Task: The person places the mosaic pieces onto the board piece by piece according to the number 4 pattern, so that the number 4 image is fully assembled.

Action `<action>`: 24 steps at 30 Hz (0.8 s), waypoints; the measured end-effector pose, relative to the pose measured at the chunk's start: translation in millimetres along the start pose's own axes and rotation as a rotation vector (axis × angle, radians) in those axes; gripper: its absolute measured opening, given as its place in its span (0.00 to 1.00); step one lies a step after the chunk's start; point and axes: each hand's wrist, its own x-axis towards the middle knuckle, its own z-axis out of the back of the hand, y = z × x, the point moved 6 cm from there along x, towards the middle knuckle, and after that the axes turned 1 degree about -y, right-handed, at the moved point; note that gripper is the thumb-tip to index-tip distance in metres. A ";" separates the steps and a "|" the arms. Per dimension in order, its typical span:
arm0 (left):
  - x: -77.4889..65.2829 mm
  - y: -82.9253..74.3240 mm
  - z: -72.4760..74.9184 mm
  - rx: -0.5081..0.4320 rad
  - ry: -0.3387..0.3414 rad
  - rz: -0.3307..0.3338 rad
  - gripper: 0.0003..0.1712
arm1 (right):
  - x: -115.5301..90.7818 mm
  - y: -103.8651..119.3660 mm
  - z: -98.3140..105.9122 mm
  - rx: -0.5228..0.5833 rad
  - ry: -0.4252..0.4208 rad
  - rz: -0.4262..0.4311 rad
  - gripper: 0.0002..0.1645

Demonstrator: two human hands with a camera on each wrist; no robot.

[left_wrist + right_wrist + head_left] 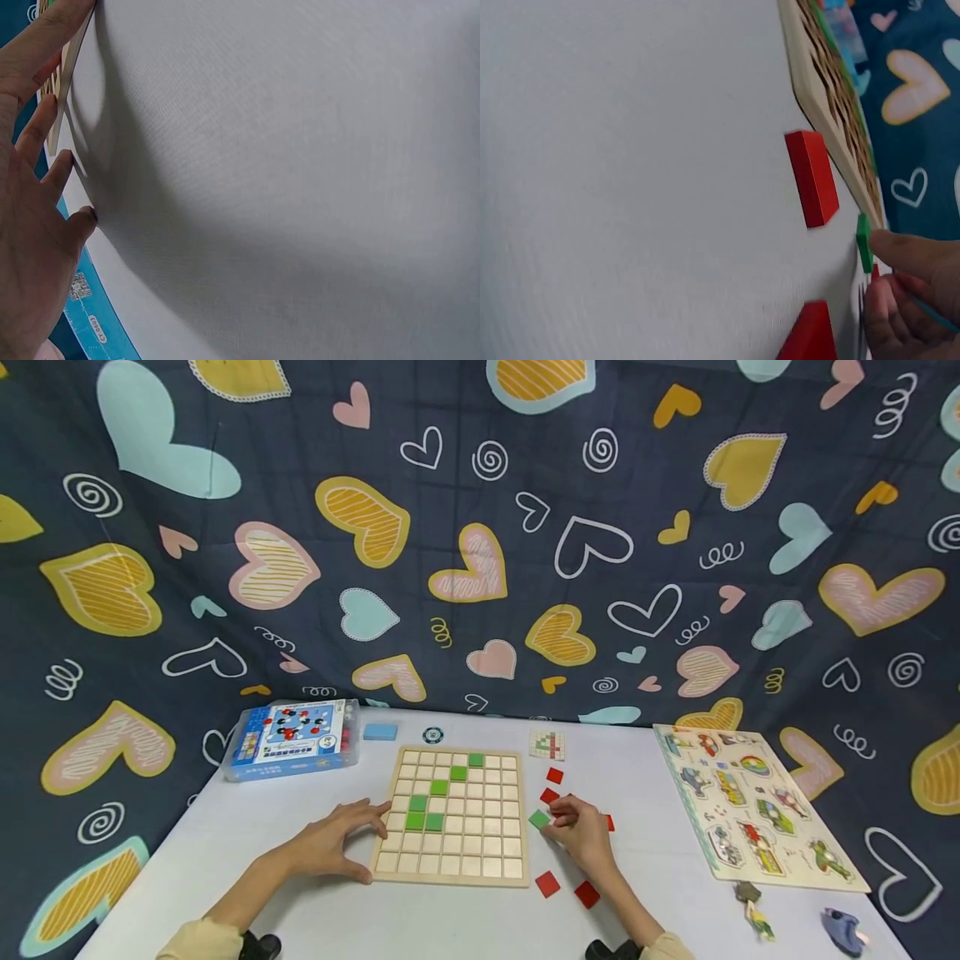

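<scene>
A square wooden grid board (450,883) lies on the table with several green tiles (439,787) in a rough diagonal across its pale cells. At its left edge, my left hand (330,841) rests with spread fingers, the fingertips on the frame and the thumb by the lower left corner. Just right of the board, my right hand (583,835) pinches a loose green tile (539,819) at its fingertips; the right wrist view shows the green tile (864,241) on edge by the finger. Around that hand lie several red tiles (547,883), some partly hidden behind it.
A small pattern card (547,745) lies behind the board's right corner. At the back left are a clear-lidded blue box (292,739), a blue block (380,732) and a round chip (432,735). A picture puzzle board (757,810) and small toys (843,931) occupy the right side.
</scene>
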 end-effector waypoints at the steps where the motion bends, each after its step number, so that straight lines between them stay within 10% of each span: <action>1: -0.2 0.1 0.3 -0.001 0.000 -0.001 0.28 | -0.4 1.7 -1.1 -0.017 0.003 0.014 0.19; 11: 0.7 0.8 -0.2 -0.001 0.007 -0.006 0.29 | -0.2 13.8 -7.1 -0.073 0.031 0.093 0.14; 24: 0.9 2.5 -1.9 -0.021 0.008 -0.017 0.29 | -2.6 19.5 -15.4 0.165 0.107 0.034 0.16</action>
